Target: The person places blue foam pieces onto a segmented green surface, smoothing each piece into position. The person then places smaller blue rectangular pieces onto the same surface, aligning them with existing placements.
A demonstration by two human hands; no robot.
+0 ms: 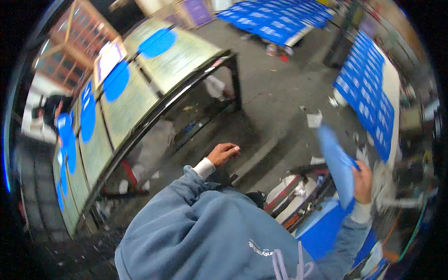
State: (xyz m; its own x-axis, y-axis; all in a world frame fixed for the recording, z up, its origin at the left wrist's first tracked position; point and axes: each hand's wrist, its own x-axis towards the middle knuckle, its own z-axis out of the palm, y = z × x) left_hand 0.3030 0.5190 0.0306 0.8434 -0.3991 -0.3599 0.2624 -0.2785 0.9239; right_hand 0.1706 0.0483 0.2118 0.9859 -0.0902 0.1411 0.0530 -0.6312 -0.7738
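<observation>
My right hand (363,182) is shut on a blue fabric piece (336,164), which is blurred and sticks up from my fingers. My left hand (224,154) hovers over the floor in front of my body, fingers curled loosely, with nothing visible in it. To the left, a long table (122,129) holds several flat blue fabric pieces (116,81) with rounded ends, spaced along its panels. A wooden-framed printing screen (109,62) stands over one of them. Beneath my right forearm lies more blue fabric (320,232).
A person in dark clothes (57,108) is at the table's far left. Blue printed fabric covers one low table (269,21) at the top and another (371,94) at the right. Paper scraps (314,119) lie on the floor. A dark table leg (234,82) stands ahead.
</observation>
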